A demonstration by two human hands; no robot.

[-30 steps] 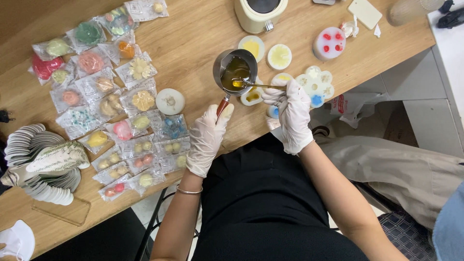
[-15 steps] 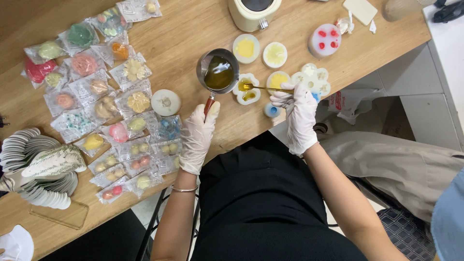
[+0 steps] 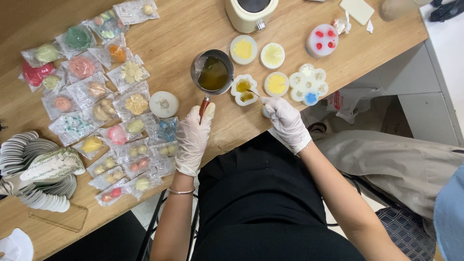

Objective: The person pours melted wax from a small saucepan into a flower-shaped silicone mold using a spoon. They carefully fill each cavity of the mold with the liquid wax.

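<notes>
Gripping the metal pot's (image 3: 212, 72) red handle, my left hand (image 3: 193, 137) steadied it on the desk (image 3: 183, 29); my right hand (image 3: 286, 121) apparently pinched a spoon (image 3: 252, 92) over the white mould (image 3: 244, 89).

1. There is one view only, from the camera on my head, so no second view shares anything with it.
2. It looks almost straight down over my chest and lap onto the wooden counter (image 3: 183, 29).
3. The counter runs slantwise across the upper part of the picture; its near edge cuts just above my lap.
4. My hands, left (image 3: 192, 137) and right (image 3: 286, 121), sit mid-frame, close below the lens.
</notes>
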